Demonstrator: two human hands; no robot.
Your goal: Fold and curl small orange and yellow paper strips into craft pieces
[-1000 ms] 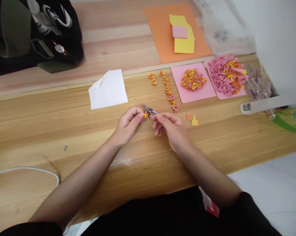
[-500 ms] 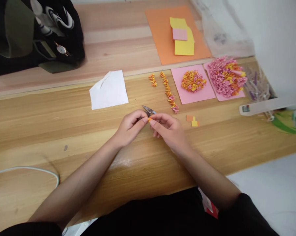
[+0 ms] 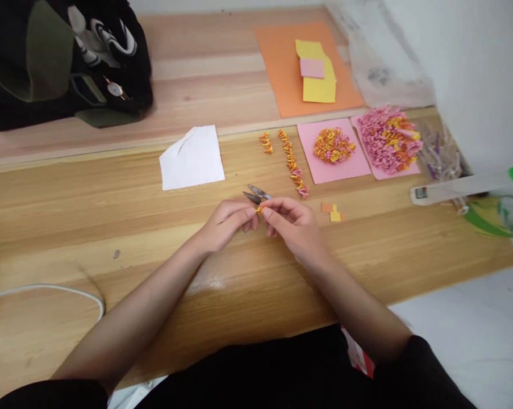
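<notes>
Between the fingertips of both hands is a small yellow-orange piece (image 3: 259, 209). My left hand (image 3: 226, 223) pinches its left side, and my right hand (image 3: 293, 227) pinches its right side. Just beyond the fingers lie metal snips (image 3: 256, 194) with their blades apart; their rear part is hidden by my right hand. A column of orange and pink bits (image 3: 291, 162) and a shorter orange group (image 3: 265, 142) lie farther back. To their right, a pink sheet (image 3: 318, 173) bears an orange and pink pile (image 3: 333, 146), and a larger pink pile (image 3: 386, 139) sits beside it.
White paper (image 3: 193, 161) lies left of the bits. Small orange and yellow squares (image 3: 333, 212) are right of my hands. An orange sheet (image 3: 277, 85) is at the back, a black bag (image 3: 111, 108) at the back left, and a cable (image 3: 47, 286) at the left.
My left hand has shifted slightly down, uncovering more of the snips' blades. The view has moved slightly. Both hands still hold the small piece.
</notes>
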